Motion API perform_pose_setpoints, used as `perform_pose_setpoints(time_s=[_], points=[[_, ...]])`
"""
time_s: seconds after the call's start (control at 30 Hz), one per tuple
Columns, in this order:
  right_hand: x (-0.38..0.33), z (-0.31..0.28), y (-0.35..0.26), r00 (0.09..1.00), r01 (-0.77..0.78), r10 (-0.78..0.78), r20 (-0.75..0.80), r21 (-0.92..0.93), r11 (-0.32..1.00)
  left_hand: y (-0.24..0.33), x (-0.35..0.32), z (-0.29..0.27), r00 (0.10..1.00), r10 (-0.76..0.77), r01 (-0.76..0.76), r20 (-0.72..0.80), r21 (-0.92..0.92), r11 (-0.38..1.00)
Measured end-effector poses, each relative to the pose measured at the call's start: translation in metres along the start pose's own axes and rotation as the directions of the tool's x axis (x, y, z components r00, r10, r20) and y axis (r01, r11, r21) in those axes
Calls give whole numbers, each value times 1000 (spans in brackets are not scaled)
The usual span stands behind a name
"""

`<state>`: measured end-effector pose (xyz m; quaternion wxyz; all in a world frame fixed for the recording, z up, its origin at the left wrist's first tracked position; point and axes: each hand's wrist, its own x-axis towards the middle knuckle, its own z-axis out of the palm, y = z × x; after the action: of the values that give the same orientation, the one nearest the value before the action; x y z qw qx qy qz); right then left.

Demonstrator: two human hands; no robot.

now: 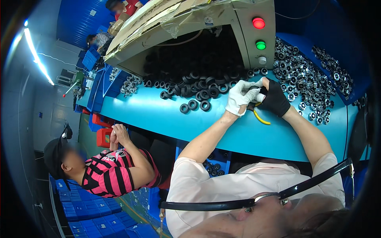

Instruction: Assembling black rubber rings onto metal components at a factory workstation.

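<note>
My left hand (242,97), in a white glove, and my right hand (274,99), in a black glove with bare fingertips, meet above the blue-green tabletop (198,127). Both have their fingers closed together around a small dark piece that is mostly hidden. Just below them shows a pair of pliers (262,118) with a yellow handle; whether a hand touches it I cannot tell. Left of my hands lie loose black rubber rings (205,105). To the right spreads a pile of shiny chrome round parts (305,85) with dark centres.
Behind my hands stands a beige machine housing (254,47) with red and green lights, its opening heaped with black rings. A blue bin (222,156) with black parts sits below the table edge. At left, a person in a striped shirt (115,170) is close by; blue crates (91,212) are stacked behind.
</note>
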<state>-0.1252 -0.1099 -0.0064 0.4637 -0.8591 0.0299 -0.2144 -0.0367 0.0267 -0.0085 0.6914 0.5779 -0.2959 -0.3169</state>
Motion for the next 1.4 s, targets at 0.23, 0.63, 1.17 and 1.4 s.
perform_pose_setpoints(time_s=[0.23,0.63,1.17,1.4], points=[[0,0,-4,986,129,-129,-101,-6,992,-1,8,-5,997,-16,26,-75,132,991],[3,6,-17,919,302,-325,-225,-129,944,-7,11,-19,973,-226,226,43,-350,909],[2,5,-19,976,13,28,-215,190,982,-9,10,-16,979,-200,202,35,-250,947],[1,17,-16,909,314,-354,-221,-196,929,-14,11,-16,975,-221,201,-9,-378,904]])
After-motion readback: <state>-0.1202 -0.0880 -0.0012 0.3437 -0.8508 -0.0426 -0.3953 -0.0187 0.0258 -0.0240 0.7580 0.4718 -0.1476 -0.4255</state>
